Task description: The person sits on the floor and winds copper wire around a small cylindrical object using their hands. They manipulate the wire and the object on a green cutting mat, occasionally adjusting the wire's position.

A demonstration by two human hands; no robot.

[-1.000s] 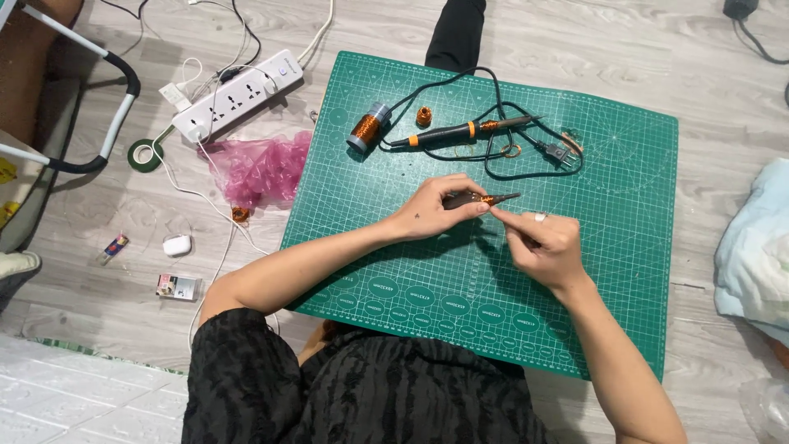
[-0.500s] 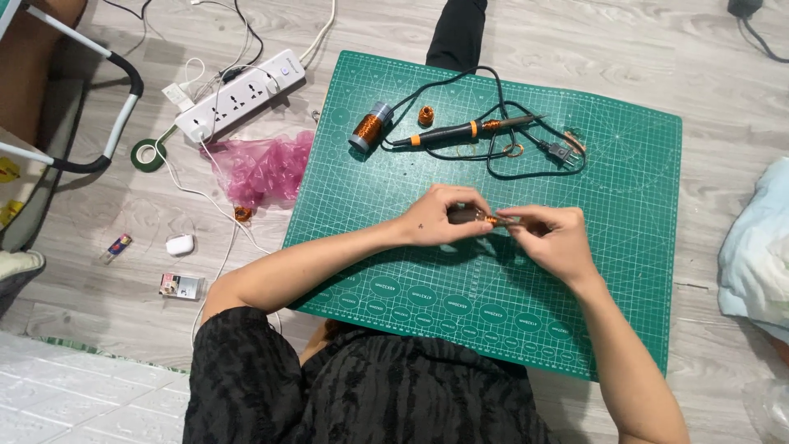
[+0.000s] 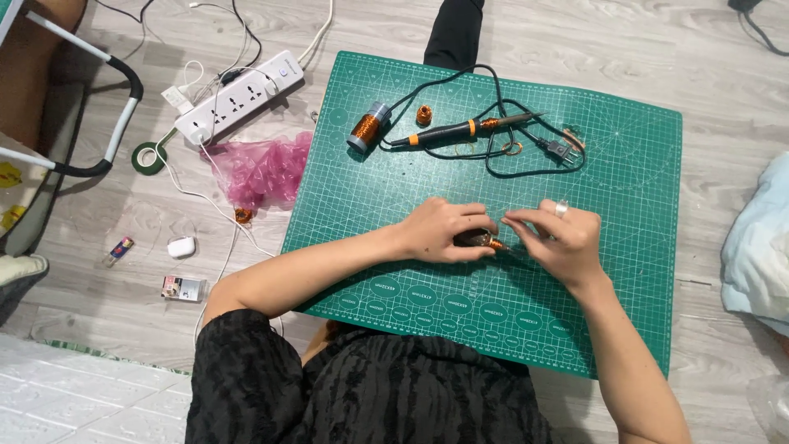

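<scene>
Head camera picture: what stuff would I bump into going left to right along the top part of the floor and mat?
Green tape roll → white power strip → pink plastic bag → copper wire spool → small orange spool → soldering iron → black plug.

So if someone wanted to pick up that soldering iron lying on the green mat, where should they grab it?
Probably by the black and orange handle of the soldering iron, closing on it from above. It lies flat on the green mat with the handle pointing left and the metal tip pointing right, so the handle is clear to reach. Its cord loops behind and to the right, so lift gently.
</scene>
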